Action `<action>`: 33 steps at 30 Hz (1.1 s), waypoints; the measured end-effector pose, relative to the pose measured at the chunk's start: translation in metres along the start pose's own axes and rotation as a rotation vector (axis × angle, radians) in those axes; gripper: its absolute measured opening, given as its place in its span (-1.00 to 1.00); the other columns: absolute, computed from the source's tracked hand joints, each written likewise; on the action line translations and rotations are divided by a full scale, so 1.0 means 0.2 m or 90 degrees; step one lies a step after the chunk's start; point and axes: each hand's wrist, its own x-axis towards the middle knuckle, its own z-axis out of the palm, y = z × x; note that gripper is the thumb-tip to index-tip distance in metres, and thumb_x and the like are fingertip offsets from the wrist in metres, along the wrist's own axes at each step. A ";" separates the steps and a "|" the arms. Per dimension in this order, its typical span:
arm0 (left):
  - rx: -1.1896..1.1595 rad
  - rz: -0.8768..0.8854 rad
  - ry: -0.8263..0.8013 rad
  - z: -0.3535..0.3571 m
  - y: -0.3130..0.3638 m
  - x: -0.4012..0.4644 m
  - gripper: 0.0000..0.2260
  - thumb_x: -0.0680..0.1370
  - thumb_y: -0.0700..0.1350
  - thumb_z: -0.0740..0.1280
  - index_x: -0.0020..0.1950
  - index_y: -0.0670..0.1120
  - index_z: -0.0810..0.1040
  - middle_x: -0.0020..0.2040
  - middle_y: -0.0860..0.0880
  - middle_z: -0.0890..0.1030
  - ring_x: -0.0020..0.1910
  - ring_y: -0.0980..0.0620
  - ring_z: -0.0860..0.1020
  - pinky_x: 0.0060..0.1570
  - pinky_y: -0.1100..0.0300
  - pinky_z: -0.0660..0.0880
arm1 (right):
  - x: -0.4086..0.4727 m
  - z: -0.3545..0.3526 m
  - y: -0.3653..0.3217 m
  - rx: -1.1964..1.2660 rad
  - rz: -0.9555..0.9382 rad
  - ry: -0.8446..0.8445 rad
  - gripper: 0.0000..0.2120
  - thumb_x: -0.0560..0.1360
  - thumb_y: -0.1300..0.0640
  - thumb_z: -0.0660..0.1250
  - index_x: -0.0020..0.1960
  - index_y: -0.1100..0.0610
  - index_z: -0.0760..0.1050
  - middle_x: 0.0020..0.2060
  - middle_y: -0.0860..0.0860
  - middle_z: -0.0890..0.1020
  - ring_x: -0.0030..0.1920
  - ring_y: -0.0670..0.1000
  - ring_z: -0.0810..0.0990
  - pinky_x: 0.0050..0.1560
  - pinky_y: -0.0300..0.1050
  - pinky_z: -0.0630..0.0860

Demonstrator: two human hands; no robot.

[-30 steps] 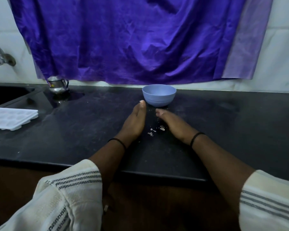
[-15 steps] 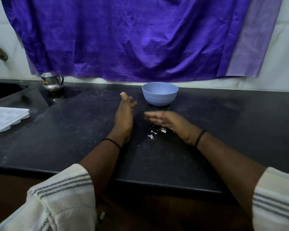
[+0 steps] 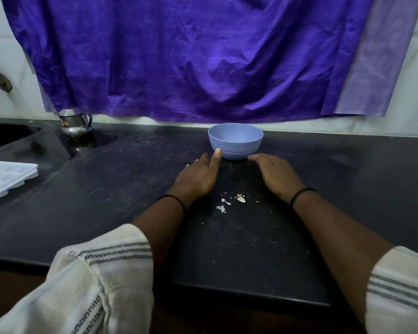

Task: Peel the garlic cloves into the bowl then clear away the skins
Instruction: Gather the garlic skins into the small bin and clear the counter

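Now both hands lie flat on the dark countertop (image 3: 82, 189), one on each side of the blue bowl (image 3: 235, 141), which stands near the back wall below the purple cloth (image 3: 191, 56). The left hand (image 3: 198, 178) has its fingers straight and slightly spread, one fingertip touching the bowl's lower wall; the right hand (image 3: 275, 175) has its fingers straight and close together, their tips at the bowl's base, and neither hand holds anything. Between the wrists, nearer the person than the bowl, lie the garlic skins (image 3: 231, 201), a loose scatter of pale flakes on the stone. The bowl's inside cannot be seen from this angle, so whether cloves lie in it is unknown. Judging by the layout, the palms bracket the scatter like two scrapers, probably so the flakes can be swept together and cleared. A small steel jug (image 3: 75, 125) stands far left by the sink, and a white tray (image 3: 7, 179) lies at the left edge.
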 end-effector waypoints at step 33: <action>-0.427 0.067 0.090 -0.06 -0.09 -0.19 -0.33 0.61 0.30 -0.11 0.51 -0.10 0.35 0.41 -0.04 0.50 0.12 0.33 0.52 0.22 0.39 0.25 | -0.24 0.06 -0.10 -0.411 -0.019 -0.206 -0.42 0.69 -0.16 -0.13 0.61 0.11 0.06 0.61 0.04 0.10 0.60 0.03 -0.01 0.57 -0.02 -0.09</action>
